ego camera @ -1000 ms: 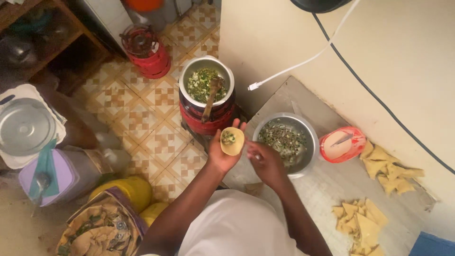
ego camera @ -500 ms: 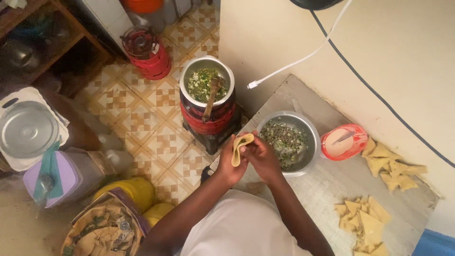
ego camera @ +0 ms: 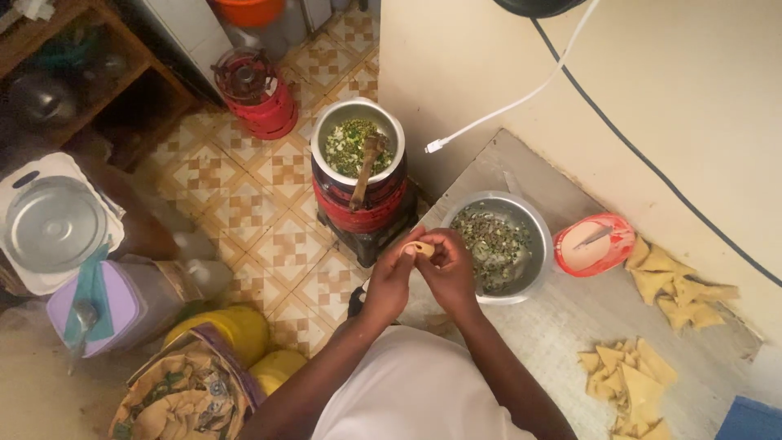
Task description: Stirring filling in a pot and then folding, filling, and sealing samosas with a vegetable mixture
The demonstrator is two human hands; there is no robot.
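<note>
Both hands meet in front of me over the edge of the grey counter (ego camera: 562, 326). My left hand (ego camera: 393, 277) and my right hand (ego camera: 446, 267) pinch a small folded piece of filled dough (ego camera: 422, 248) between the fingertips. Just right of my right hand stands a metal bowl (ego camera: 531, 281) holding a dark green chopped filling (ego camera: 494, 241). Beyond the hands a pot of green and white mix (ego camera: 357, 145) with a wooden spoon (ego camera: 365, 171) sits on a red stove.
A red dish of white paste (ego camera: 593, 244) stands right of the bowl. Folded triangular pastries (ego camera: 674, 281) and cut dough triangles (ego camera: 627, 383) lie on the counter. On the tiled floor: a second red burner (ego camera: 254, 91), yellow containers (ego camera: 220, 334), a purple bucket (ego camera: 114, 303). A white cable (ego camera: 521, 96) hangs down.
The open dough piece with filling, held up in my left hand, came down and was folded; both hands now pinch it together nearer the metal bowl.
</note>
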